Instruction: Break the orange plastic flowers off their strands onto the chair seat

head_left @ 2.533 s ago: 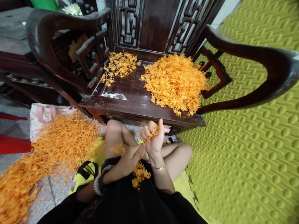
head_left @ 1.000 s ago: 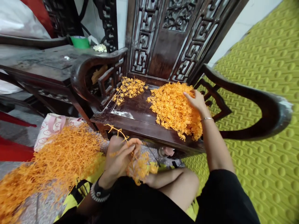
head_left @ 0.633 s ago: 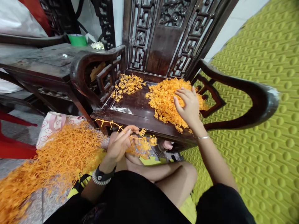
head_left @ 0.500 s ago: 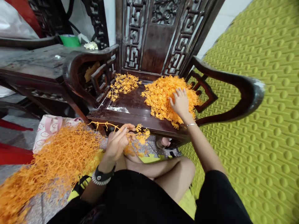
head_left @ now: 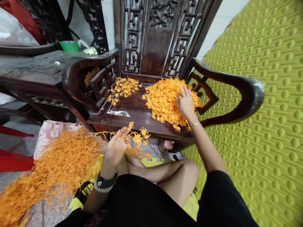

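The left hand pinches a thin orange plastic sprig with small blossom-shaped tips between thumb and fingertips. The grip is narrow and closed on the stem. The blossom end spreads to the right of the pinch, over the bare knees, and the bare stem end trails off to its left. Just above this grip is the front edge of the dark carved wooden armchair. Further up and to the right, the right hand lies palm down on the large heap of loose orange plastic blossoms on the chair seat. Its fingers are stretched out and relaxed and press on the heap; nothing can be seen clasped in them. To the left of that hand, well apart across bare seat, is a smaller cluster of orange blossom sprigs near the chair's left armrest. Left of the pinching hand and below it, a broad tangle of bare orange plastic stems covers the floor, partly over a pink-and-white cloth bag. A silver bangle circles the right wrist, and a black watch with a beaded band sits on the left. To the right of both hands is a yellow-green studded foam mat.
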A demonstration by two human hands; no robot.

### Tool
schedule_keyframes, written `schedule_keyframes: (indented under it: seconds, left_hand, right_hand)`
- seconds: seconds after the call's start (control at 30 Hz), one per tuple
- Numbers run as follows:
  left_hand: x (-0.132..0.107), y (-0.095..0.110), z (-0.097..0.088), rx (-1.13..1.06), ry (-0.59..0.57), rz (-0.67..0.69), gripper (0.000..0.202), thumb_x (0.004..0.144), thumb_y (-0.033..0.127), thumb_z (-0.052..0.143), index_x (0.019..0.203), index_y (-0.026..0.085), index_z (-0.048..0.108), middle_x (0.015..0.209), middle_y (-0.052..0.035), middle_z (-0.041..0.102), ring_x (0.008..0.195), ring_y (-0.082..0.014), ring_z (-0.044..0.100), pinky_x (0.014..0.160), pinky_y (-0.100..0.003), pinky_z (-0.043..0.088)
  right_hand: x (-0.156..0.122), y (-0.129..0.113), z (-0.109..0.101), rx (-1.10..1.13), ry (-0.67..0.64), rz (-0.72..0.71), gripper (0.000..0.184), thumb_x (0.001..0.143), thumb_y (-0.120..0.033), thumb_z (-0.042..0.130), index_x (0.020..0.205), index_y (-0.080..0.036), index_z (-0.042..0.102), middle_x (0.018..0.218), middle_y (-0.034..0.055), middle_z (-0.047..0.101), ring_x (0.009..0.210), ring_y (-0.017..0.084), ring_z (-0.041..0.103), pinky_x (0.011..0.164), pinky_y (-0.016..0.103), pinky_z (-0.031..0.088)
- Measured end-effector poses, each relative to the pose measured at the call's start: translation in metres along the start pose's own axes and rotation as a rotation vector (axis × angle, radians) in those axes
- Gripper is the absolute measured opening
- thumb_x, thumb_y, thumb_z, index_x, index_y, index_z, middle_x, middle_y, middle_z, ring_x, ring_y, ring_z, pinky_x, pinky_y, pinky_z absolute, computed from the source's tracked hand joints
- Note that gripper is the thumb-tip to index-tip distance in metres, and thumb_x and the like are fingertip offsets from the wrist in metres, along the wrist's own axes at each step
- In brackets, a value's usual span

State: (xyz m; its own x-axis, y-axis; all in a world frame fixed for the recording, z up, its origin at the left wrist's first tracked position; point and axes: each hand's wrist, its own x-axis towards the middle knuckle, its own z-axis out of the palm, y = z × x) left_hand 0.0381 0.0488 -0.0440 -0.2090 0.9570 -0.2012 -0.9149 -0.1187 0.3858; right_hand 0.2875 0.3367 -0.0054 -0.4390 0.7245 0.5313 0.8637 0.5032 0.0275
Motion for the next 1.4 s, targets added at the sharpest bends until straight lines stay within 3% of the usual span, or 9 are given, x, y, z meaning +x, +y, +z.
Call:
schedule_keyframes:
  seconds: [0.23,0.37,0.57,0.67,0.8,0.93,1.17,1.27,1.4]
  left_hand:
    - [0.002,0.003,0.003,-0.117,-0.045,-0.017,0.036,0.099,0.021,0.027,0.083,0.014,0.059,0.073,-0.0027,0.052,0.057,-0.0081,0.047,0.055,-0.019,0.043]
    - [0.005,-0.001,0.001,-0.213,-0.104,0.001,0.036,0.099,0.021,0.025,0.079,0.014,0.053,0.071,-0.0001,0.048,0.053,-0.0061,0.043,0.054,-0.018,0.042]
    - [0.007,-0.012,0.003,-0.258,-0.064,-0.028,0.029,0.098,0.015,0.031,0.074,0.017,0.047,0.067,0.0032,0.042,0.047,-0.0043,0.038,0.050,-0.015,0.039]
    - [0.004,-0.021,0.006,-0.124,0.014,-0.074,0.028,0.096,0.014,0.033,0.071,0.017,0.046,0.066,0.0027,0.042,0.048,-0.0056,0.039,0.052,-0.016,0.040]
    - [-0.006,-0.037,0.000,0.131,-0.018,-0.182,0.022,0.092,0.025,0.049,0.071,0.017,0.048,0.061,0.0042,0.038,0.047,-0.0065,0.033,0.049,-0.018,0.035]
    - [-0.014,-0.047,-0.016,0.409,-0.139,-0.305,0.035,0.083,0.048,0.062,0.077,0.015,0.052,0.051,0.0083,0.029,0.045,-0.0059,0.024,0.047,-0.019,0.025]
    - [-0.017,-0.036,-0.028,0.408,-0.256,-0.460,0.045,0.087,0.056,0.050,0.080,0.012,0.056,0.063,0.0022,0.048,0.045,-0.0039,0.027,0.048,-0.020,0.023]
    - [-0.017,-0.033,-0.025,0.326,-0.299,-0.432,0.033,0.086,0.043,0.058,0.074,0.013,0.054,0.055,0.0042,0.041,0.046,-0.0051,0.027,0.049,-0.018,0.027]
    - [-0.016,-0.038,-0.019,0.273,-0.251,-0.378,0.033,0.087,0.040,0.058,0.068,0.014,0.052,0.052,0.0047,0.037,0.046,-0.0058,0.028,0.050,-0.017,0.030]
  right_hand:
    - [-0.006,-0.020,-0.023,0.072,0.213,0.008,0.054,0.094,-0.041,0.032,0.140,-0.013,0.037,0.150,0.0161,0.033,0.139,0.028,0.029,0.116,0.056,0.003]
    - [-0.056,-0.078,-0.046,0.399,0.501,0.036,0.054,0.096,-0.047,0.021,0.135,-0.017,0.044,0.136,0.0146,0.049,0.132,0.026,0.040,0.112,0.052,0.024]
    - [-0.146,-0.157,-0.047,0.975,-0.261,-0.206,0.099,0.066,-0.065,0.068,0.148,-0.028,0.026,0.155,0.0108,0.023,0.142,0.034,0.019,0.116,0.056,0.006]
    - [-0.156,-0.178,-0.040,1.358,-0.471,-0.128,0.086,0.072,-0.059,0.068,0.144,-0.028,0.035,0.150,0.0093,0.034,0.139,0.030,0.028,0.115,0.050,0.018]
    - [-0.145,-0.196,-0.036,1.656,-0.348,0.264,0.035,0.087,-0.051,0.053,0.095,-0.022,0.071,0.097,0.0056,0.069,0.091,0.021,0.063,0.087,0.035,0.048]
    - [-0.133,-0.196,-0.036,1.598,-0.148,0.544,0.038,0.075,-0.044,0.071,0.054,-0.017,0.054,0.049,-0.0049,0.044,0.045,0.008,0.035,0.045,0.022,0.032]
    - [-0.122,-0.171,-0.037,1.993,-0.649,0.660,0.027,0.066,-0.028,0.079,0.061,-0.017,0.055,0.045,-0.0095,0.038,0.038,0.004,0.027,0.037,0.018,0.026]
    - [-0.136,-0.183,-0.029,2.157,-0.630,0.720,0.030,0.067,-0.045,0.076,0.076,-0.020,0.062,0.072,0.0005,0.063,0.062,0.011,0.056,0.061,0.024,0.050]
    - [-0.164,-0.210,-0.017,2.309,-0.540,0.690,0.061,0.068,-0.067,0.064,0.111,-0.023,0.060,0.121,0.0090,0.061,0.112,0.024,0.057,0.099,0.041,0.044]
